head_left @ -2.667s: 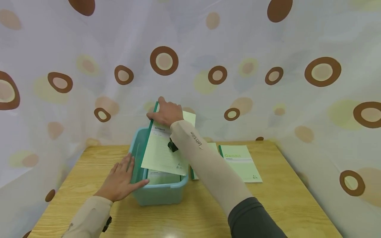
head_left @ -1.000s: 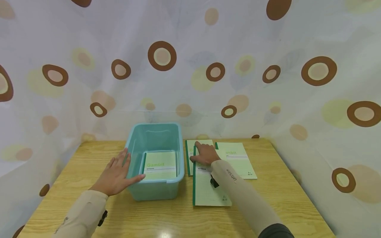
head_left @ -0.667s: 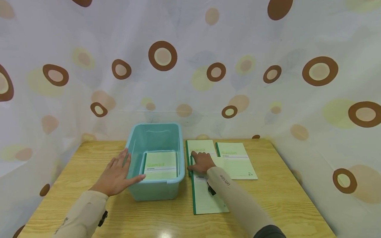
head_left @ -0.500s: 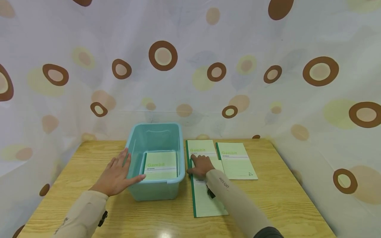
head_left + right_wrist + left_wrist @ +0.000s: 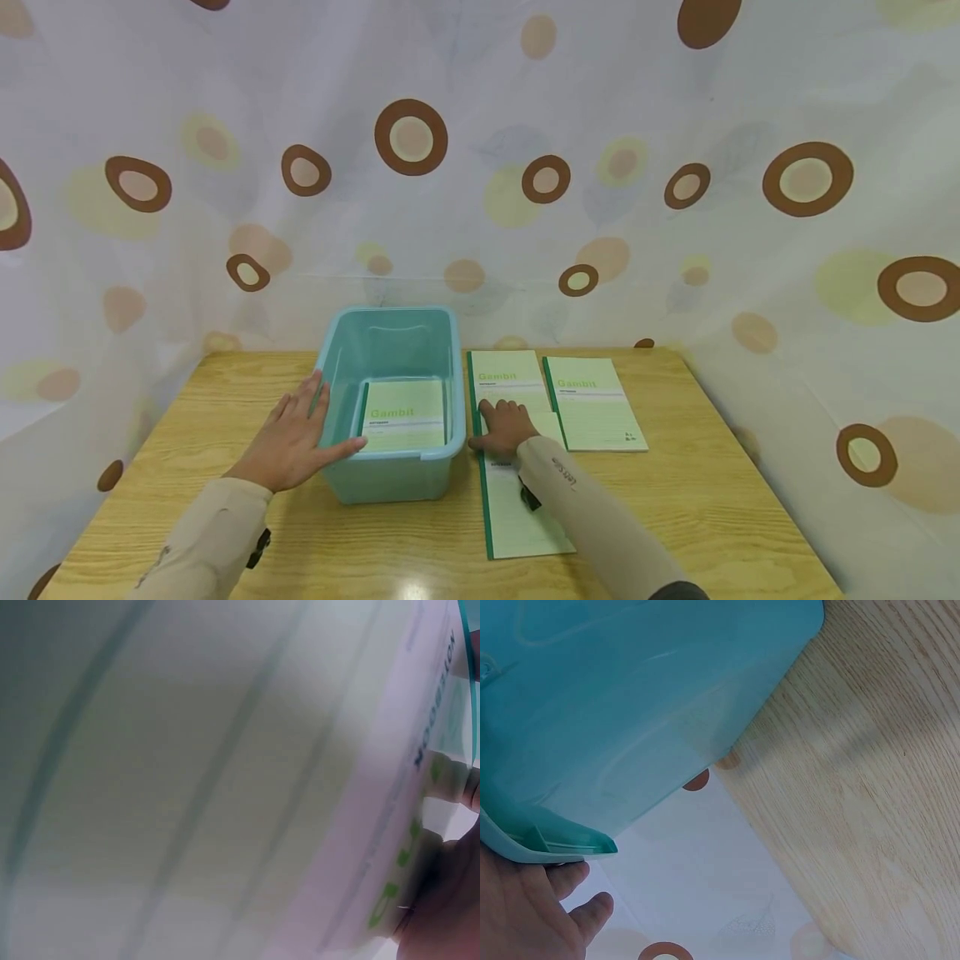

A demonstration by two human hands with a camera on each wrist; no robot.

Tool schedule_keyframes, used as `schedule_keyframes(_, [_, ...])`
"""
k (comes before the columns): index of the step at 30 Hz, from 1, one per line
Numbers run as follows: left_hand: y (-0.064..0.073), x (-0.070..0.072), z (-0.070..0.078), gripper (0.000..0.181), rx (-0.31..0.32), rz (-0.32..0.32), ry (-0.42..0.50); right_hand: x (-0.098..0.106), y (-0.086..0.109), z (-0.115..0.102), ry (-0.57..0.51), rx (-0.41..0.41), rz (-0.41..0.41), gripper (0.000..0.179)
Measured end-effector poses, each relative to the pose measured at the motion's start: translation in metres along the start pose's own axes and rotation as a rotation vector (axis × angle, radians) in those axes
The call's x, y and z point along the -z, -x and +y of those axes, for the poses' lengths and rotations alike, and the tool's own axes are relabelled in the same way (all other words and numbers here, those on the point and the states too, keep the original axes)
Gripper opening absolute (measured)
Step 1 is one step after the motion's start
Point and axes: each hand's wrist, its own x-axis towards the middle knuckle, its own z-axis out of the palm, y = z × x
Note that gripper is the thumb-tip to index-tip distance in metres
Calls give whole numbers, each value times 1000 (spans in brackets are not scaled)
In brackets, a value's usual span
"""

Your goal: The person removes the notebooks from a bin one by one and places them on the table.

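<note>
right hand [image 5: 506,427] pinches a green-spined notebook [image 5: 512,525], overlapping the gambit notebook [image 5: 512,375] beyond its fingertips; dragging could skew both; left hand [image 5: 281,437], spread, touches the tub [image 5: 393,485]

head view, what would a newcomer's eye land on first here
Probably the turquoise bin, left of centre on the wooden table, with a notebook lying inside. Next, the right hand holding a pale green notebook to the bin's right. Behind it all, bold brown rings stand out on the pale backdrop.
</note>
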Motion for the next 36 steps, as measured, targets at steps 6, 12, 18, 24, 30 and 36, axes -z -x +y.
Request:
schedule_keyframes(6, [0, 1, 2, 99, -5, 2, -5, 1, 3, -3, -1, -4, -2, 57])
schedule_keyframes(12, [-1, 1, 1, 100, 3, -8, -3, 1, 4, -3, 12, -20, -2, 60])
schedule_keyframes(18, [0, 0, -1, 101, 7, -10, 4, 2, 8, -3, -10, -12, 18, 60])
schedule_keyframes(24, [0, 0, -1, 100, 4, -6, -3, 3, 9, 0, -50, -19, 27, 54])
schedule_keyframes(30, [0, 0, -2, 100, 7, -9, 1, 9, 10, 4, -84, -15, 37, 49])
schedule_keyframes(36, [0, 0, 0, 100, 6, -7, 5, 30, 7, 1, -176, -22, 81, 43])
